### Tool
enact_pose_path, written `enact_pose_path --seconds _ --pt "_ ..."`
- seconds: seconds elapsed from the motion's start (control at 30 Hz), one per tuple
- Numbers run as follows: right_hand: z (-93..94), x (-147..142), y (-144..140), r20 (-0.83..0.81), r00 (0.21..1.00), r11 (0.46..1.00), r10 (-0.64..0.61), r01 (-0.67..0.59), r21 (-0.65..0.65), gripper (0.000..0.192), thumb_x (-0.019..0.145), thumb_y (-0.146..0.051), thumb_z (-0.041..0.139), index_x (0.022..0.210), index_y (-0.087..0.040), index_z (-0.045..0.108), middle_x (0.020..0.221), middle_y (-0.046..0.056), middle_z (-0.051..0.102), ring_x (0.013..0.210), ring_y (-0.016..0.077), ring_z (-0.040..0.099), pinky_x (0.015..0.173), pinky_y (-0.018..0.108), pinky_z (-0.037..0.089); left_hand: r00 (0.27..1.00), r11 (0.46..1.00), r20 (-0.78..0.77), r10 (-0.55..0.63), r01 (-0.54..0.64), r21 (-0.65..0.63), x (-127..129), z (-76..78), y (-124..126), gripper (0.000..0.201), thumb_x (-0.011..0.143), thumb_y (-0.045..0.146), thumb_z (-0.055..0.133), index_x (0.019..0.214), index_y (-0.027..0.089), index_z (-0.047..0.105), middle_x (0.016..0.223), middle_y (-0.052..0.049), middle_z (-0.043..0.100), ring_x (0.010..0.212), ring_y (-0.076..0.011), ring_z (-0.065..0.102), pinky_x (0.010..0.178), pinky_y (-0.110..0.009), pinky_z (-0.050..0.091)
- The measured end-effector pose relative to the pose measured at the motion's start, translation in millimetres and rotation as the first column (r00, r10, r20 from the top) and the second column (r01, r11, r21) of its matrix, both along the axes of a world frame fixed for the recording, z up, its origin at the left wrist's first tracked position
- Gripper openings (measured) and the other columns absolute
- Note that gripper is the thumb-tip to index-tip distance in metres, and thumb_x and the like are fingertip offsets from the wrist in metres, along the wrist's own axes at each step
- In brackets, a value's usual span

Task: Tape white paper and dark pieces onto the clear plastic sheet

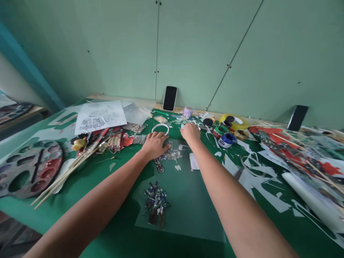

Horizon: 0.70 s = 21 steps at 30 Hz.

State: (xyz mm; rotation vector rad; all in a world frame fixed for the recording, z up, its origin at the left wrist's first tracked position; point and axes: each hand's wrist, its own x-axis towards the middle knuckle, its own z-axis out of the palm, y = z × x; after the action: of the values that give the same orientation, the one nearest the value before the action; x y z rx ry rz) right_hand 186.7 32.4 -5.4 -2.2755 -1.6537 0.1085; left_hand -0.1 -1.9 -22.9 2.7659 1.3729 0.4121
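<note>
The left hand (155, 144) lies flat, fingers spread, on the clear sheet (185, 200) beside a white ring (160, 127), the right hand (190, 131) curls over paper scraps (194, 161), grip unclear; one finished cut-out figure (156, 202) lies nearer.

both arms stretched out over the green mat (113, 186), left hand (155, 144) flat by a white ring (160, 128), right hand (190, 132) among paper scraps (194, 161) near the phone (170, 98)
</note>
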Motion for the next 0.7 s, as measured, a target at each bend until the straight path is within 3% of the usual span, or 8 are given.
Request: enact_pose_path --seconds 0.13,0.23,0.3,0.4,0.5,0.6,0.7 --pt "-0.8 0.1 -0.9 -0.061 0.998 1.0 -0.006 0.005 -0.013 0.024 0.082 -0.009 0.055 0.099 -0.008 0.071 0.107 0.025 0.067 0.104 0.0327 0.065 0.086 0.042 0.049 1.0 1.0 0.0 0.012 -0.012 0.005 1.4 1.5 0.4 0.044 0.094 0.038 0.047 0.132 0.02 0.057 0.136 -0.011 0.056 0.122 -0.0319 0.049 0.101 -0.048 0.037" --pt "1.3 6.5 -2.0 -0.132 0.991 1.0 -0.012 0.01 -0.017 0.02 0.075 -0.005 0.059 0.091 -0.009 0.071 0.104 0.025 0.068 0.103 0.0347 0.066 0.085 0.044 0.05 1.0 1.0 0.003 0.016 -0.016 -0.007 1.9 3.2 0.1 0.042 0.093 0.036 0.047 0.131 0.02 0.059 0.136 -0.01 0.056 0.122 -0.0315 0.049 0.101 -0.047 0.037" --pt "2.5 12.7 -3.3 -0.209 0.978 1.0 -0.017 0.011 -0.027 0.013 0.069 -0.006 0.064 0.079 -0.012 0.07 0.092 0.021 0.071 0.098 0.0332 0.067 0.083 0.043 0.051 1.0 0.999 -0.002 0.021 -0.021 -0.026 1.7 4.5 -0.1 0.042 0.093 0.035 0.047 0.131 0.02 0.059 0.137 -0.009 0.056 0.122 -0.032 0.049 0.101 -0.048 0.037" --pt "4.7 22.8 -11.2 -0.382 0.924 0.999 -0.007 -0.006 -0.033 0.008 0.068 -0.01 0.065 0.064 -0.017 0.063 0.066 0.009 0.066 0.078 0.0253 0.067 0.073 0.036 0.053 1.0 0.999 0.002 0.021 -0.021 -0.041 0.6 5.7 0.2 0.041 0.094 0.034 0.047 0.131 0.019 0.059 0.138 -0.01 0.055 0.123 -0.0327 0.049 0.101 -0.049 0.037" --pt "9.5 28.3 -29.8 -0.566 0.824 0.999 0.029 -0.044 -0.014 0.016 0.074 -0.013 0.06 0.06 -0.018 0.056 0.059 0.003 0.059 0.06 0.015 0.06 0.062 0.028 0.052 1.0 0.999 0.023 0.021 -0.02 -0.045 0.6 6.0 0.0 0.039 0.093 0.032 0.05 0.129 0.02 0.06 0.138 -0.01 0.054 0.124 -0.0333 0.047 0.101 -0.05 0.037" --pt "15.7 25.8 -54.4 -0.772 0.63 0.992 0.079 -0.123 0.002 0.017 0.078 -0.015 0.059 0.062 -0.018 0.055 0.061 0.0 0.056 0.056 0.0092 0.055 0.061 0.023 0.052 0.986 1.0 0.169 0.017 -0.018 0.002 4.1 8.0 -2.4 0.04 0.093 0.033 0.053 0.132 0.024 0.056 0.141 -0.012 0.049 0.128 -0.0342 0.043 0.101 -0.052 0.035" --pt "19.0 17.3 -76.0 -0.96 0.276 0.975 0.05 -0.221 -0.013 0.012 0.076 -0.013 0.061 0.065 -0.017 0.058 0.061 -0.002 0.055 0.054 0.0073 0.054 0.057 0.02 0.051 0.899 0.998 0.433 -0.065 0.068 0.008 10.3 11.9 -5.2 0.035 0.095 0.035 0.051 0.127 0.025 0.058 0.135 -0.01 0.054 0.123 -0.029 0.047 0.102 -0.048 0.035"
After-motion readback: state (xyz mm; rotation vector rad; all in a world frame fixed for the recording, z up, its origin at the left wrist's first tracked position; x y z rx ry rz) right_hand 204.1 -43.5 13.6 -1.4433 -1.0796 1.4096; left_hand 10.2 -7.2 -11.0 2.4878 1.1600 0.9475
